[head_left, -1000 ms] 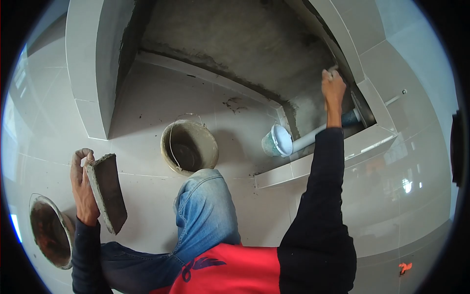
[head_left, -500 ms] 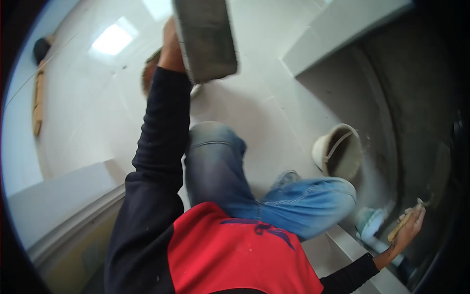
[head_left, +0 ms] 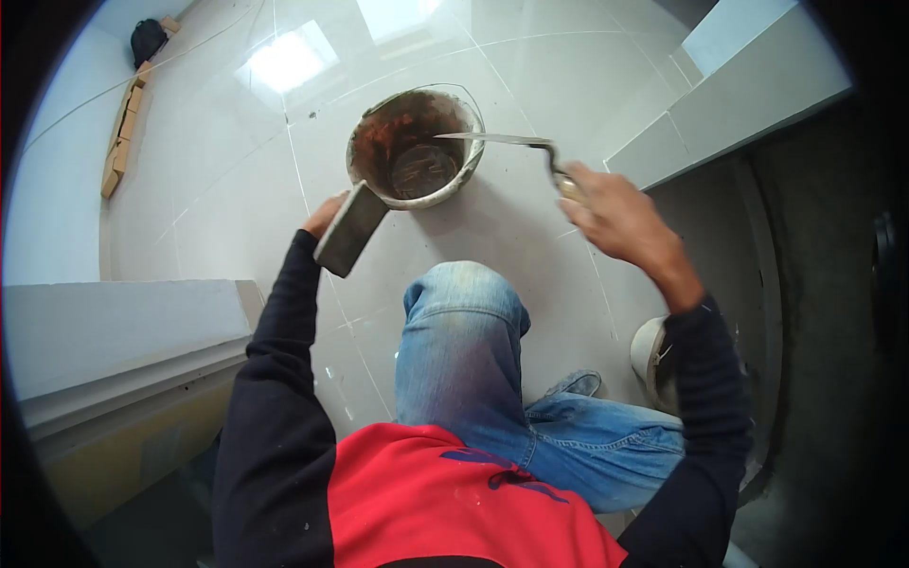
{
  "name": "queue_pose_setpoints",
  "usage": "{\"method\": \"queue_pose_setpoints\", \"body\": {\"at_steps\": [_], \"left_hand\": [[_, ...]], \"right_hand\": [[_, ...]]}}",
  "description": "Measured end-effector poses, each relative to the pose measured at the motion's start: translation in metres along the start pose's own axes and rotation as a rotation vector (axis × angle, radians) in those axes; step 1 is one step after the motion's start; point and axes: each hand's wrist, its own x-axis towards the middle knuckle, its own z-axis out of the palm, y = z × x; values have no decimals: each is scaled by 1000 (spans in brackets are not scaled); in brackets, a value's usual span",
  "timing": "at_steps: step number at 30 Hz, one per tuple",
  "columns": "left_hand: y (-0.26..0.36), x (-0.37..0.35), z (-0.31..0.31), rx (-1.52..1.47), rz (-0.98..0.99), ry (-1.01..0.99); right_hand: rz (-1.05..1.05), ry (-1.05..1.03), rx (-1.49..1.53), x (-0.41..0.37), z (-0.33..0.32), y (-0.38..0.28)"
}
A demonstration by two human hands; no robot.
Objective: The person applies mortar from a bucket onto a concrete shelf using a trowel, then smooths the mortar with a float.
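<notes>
A grey rectangular board (head_left: 352, 230) is held by my left hand (head_left: 326, 216), which is closed behind it, partly hidden. The board's upper corner is at the near-left rim of a large bucket (head_left: 417, 203). Dark, wet-looking residue lies at the bucket's bottom, and its inner wall is reddish brown. My right hand (head_left: 620, 216) is wrapped round the wooden handle of a trowel (head_left: 502, 139). The trowel's thin blade points left, over the right part of the bucket's mouth.
A smaller pale bucket (head_left: 648, 355) stands at the right, partly behind my right sleeve. Low ledges (head_left: 724, 109) run along the upper right and lower left. Boxes or blocks (head_left: 121, 142) and a black bag (head_left: 148, 41) lie by the left wall.
My right hand has come up from the lower right to the large bucket, with the trowel now clearly visible. My left hand and the board have moved down, and the bucket has come into full view.
</notes>
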Motion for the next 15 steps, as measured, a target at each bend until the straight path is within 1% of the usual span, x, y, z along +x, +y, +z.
{"method": "queue_pose_setpoints", "body": {"at_steps": [1,3,4,6,7,10,11,13,14,15], "left_hand": [[0,7,5,-4,-9,-14],[3,23,15,223,483,220],[24,30,16,217,482,207],[89,40,5,-641,-600,7],[98,42,8,-611,-531,46],[116,48,5,-544,-513,66],[103,49,7,-494,-416,64],[131,51,3,-486,-395,50],[144,47,3,-477,-388,46],[149,44,2,-460,-421,-18]], "right_hand": [[13,-45,13,23,14,-4],[129,-122,84,56,31,-17],[139,-128,92,63,42,-15],[136,-88,158,68,63,-10],[146,-86,162,68,69,-9],[146,-79,113,65,71,-15],[137,-55,87,64,70,-19],[137,-8,59,54,71,-19],[147,-28,43,50,75,-20],[156,-48,29,48,80,-22]]}}
